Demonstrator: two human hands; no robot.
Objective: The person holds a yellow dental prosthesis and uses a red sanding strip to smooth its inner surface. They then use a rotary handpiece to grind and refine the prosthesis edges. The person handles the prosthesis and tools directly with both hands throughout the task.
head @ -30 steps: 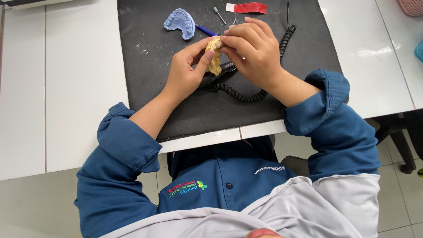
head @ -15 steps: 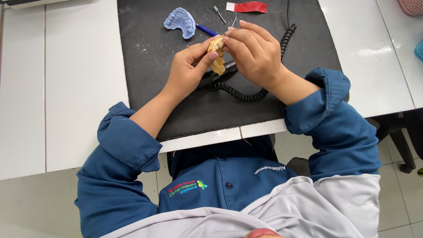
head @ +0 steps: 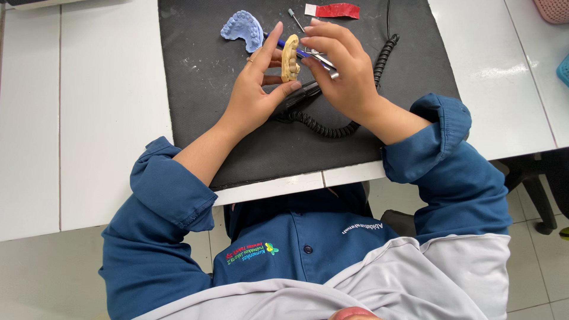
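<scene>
My left hand (head: 256, 95) holds a tan dental cast (head: 290, 57) upright between thumb and fingers, with the forefinger stretched up. My right hand (head: 341, 68) grips a thin metal tool with a blue handle (head: 308, 54), its tip against the cast. Both hands hover over a black mat (head: 201, 89). Under them lies a dark handpiece (head: 299, 95) with a coiled black cord (head: 384, 56).
A blue dental cast (head: 243, 28) lies at the mat's top left. A small metal bur (head: 295, 19) and a red strip with a white end (head: 333, 10) lie at the top. The white table (head: 89, 118) surrounds the mat. A pink basket (head: 552, 9) sits far right.
My left hand has turned the tan cast upright and opened its fingers more. My right hand stays at the cast with the tool.
</scene>
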